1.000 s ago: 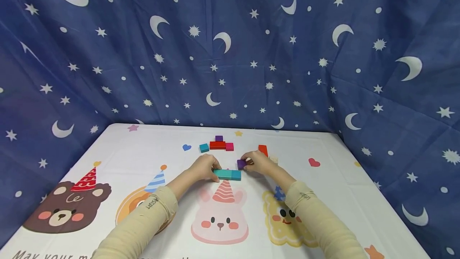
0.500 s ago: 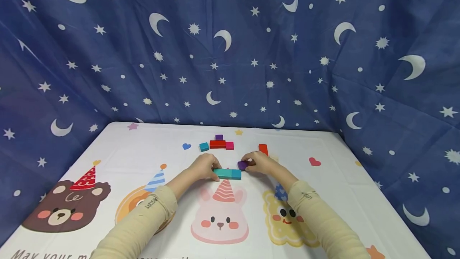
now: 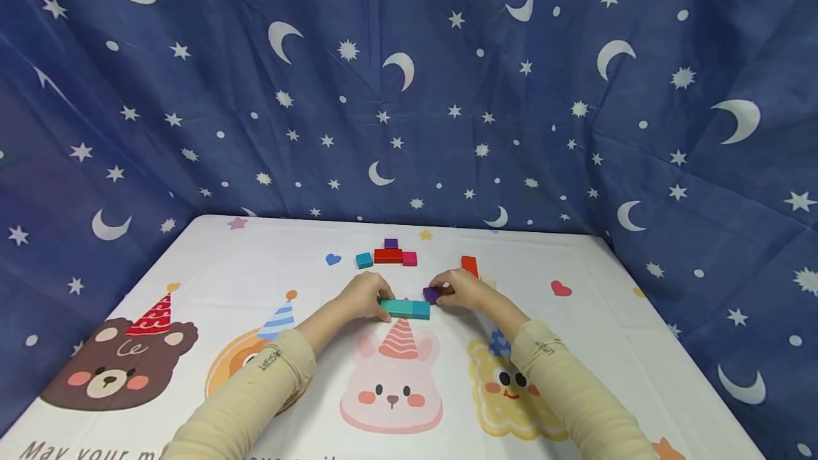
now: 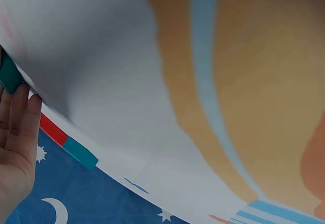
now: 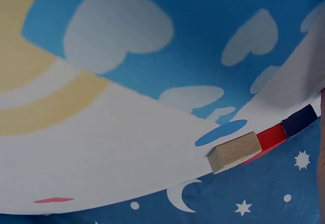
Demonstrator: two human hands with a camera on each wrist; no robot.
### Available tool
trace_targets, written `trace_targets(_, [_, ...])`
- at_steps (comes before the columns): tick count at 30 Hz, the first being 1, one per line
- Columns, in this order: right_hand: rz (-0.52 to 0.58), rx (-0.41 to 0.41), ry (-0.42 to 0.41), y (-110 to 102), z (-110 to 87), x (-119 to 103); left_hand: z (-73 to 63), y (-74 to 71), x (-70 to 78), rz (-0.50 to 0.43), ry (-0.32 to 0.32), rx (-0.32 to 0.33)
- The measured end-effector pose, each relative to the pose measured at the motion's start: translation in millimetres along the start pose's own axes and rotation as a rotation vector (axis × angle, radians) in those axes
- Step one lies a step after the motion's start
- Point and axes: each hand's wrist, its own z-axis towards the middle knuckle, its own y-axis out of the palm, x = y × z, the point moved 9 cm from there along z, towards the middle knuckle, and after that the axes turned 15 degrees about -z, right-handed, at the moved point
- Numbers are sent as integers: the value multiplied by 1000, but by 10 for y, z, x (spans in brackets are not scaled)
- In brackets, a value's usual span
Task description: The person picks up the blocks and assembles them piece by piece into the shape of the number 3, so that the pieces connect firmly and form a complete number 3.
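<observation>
Smooth teal block (image 3: 399, 309), wooden block (image 5: 236, 152) (grain showing), creased cloth backdrop (image 3: 434, 133)

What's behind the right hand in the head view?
A red block and a pale wooden block show partly past the right hand; whatever else it covers cannot be seen.

a deep blue curtain (image 3: 358, 105) rises behind the table and down both sides, falling in loose folds and printed with white crescents, stars and dots. the white-covered table (image 3: 652, 375) has rounded far corners; its covering carries a brown bear (image 3: 118, 368) in a red party hat, a pink rabbit (image 3: 391, 396), a yellow biscuit figure (image 3: 495, 414), and scattered hearts and stars. dark lettering (image 3: 89, 453) at the near left is cut off below. light falls softly, with darker folds at the curtain's upper right.
</observation>
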Motion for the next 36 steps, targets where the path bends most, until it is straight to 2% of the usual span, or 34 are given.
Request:
trace_targets(5, [23,-6,4,-4,4,-5,-12,-8,-11,-6,-13,2])
trace_targets(13, [33,22,-54,-16,-30,-10,-10,-30,4,9,-4,-1])
trace_targets(17, [73,33,-15,-40,-83,8,2,-15,43,12,23,-13])
trace_targets(21, [72,93,0,-136,-153,-14,0,-4,45,7,20,-15])
trace_targets(25, [35,164,16,-254,-230,-34,-5,-6,35,5,19,-9])
trace_targets(36, [-89,170,6,-268,-223,-92,-15,-16,7,-2,12,-6])
